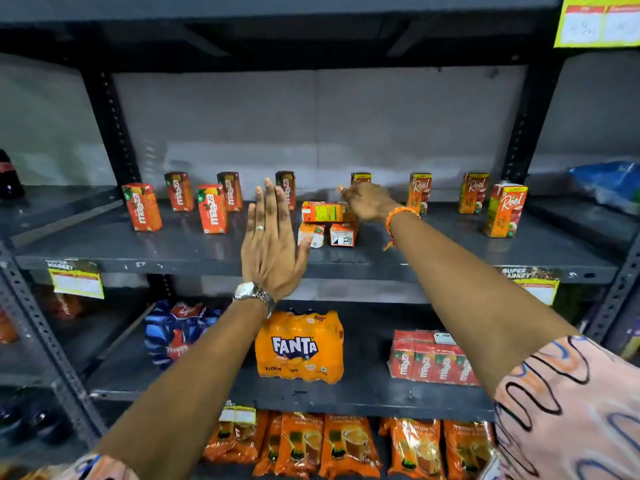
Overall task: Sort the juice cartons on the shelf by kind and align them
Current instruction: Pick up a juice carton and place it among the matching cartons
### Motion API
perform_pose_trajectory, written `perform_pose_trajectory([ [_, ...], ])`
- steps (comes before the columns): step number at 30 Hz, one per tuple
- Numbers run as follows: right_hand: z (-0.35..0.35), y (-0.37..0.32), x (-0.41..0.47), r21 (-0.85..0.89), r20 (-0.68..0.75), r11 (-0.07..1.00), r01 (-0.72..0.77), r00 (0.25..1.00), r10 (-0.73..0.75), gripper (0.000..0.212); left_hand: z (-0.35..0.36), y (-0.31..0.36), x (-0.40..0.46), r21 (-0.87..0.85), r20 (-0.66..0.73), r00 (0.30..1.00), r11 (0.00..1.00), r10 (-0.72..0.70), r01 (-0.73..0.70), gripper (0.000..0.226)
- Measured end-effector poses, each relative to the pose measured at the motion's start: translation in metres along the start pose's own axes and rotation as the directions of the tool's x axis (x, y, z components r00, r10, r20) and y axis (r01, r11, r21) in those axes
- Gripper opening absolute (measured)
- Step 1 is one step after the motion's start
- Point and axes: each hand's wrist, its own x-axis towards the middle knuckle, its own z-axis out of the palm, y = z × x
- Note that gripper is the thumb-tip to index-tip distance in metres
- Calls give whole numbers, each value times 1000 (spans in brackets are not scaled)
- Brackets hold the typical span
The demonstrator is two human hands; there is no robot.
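A person faces a dark metal shelf [173,251] partway through sorting juice cartons; five Maaza cartons [212,208] stand upright at the left, loosely staggered in two ranks, and three Real cartons [506,210] stand at the right with a fourth [361,177] partly hidden behind the right hand; the kinds appear broadly grouped already, but neither side is squared into a row. In the middle sits the unsorted remainder: a lying carton [325,212] rests across two toppled cartons [343,234] on the shelf board; their kind cannot be read. The left hand [272,237], wearing a watch and ring, is raised flat with fingers extended and close together, its thumb just beside the pile, grasping nothing; the right hand [369,202], a thread band at the wrist, reaches over the lying carton's far end; whether its fingers close on anything cannot be told from this angle.
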Motion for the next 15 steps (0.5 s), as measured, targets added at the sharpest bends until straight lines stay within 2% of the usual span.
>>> perform_pose_trajectory([
  [3,8,-6,1,-3,106,999,-50,993,50,67,6,5,-30,-22,113,994,1000,-14,16,87],
  [7,3,-10,0,49,109,998,-47,993,41,36,25,-5,-57,-16,250,968,1000,-1,6,88],
  [8,0,-11,-4,77,113,996,-46,993,37,29,27,-9,-59,-7,259,966,1000,11,-10,88],
  [11,-9,-11,-8,95,95,995,-32,995,23,37,27,-11,-63,27,242,969,998,42,-50,83],
  [15,-10,-14,-15,257,82,962,-93,994,74,25,29,-15,-61,100,200,977,991,71,-93,80],
])
